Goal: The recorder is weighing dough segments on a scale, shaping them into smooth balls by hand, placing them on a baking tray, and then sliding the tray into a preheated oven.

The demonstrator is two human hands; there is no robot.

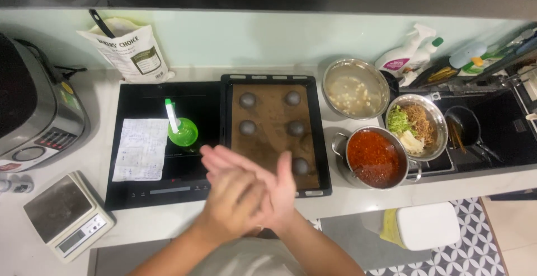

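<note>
Both hands, left hand (229,197) over right hand (277,189), press palm to palm with fingers extended; whether anything lies between them cannot be told. Beyond them, a baking tray (323,141) with five dark dough balls (247,100) rests on a pale countertop (347,200) beside a black cooktop (140,99); patterned floor tiles (475,248) show below.

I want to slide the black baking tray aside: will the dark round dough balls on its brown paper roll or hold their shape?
The dark round dough balls look like full spheres, so a jolt could roll them. The brown paper lies flat, and the black baking tray has a raised rim that would probably catch them. They appear soft, likely denting if gripped hard.
</note>
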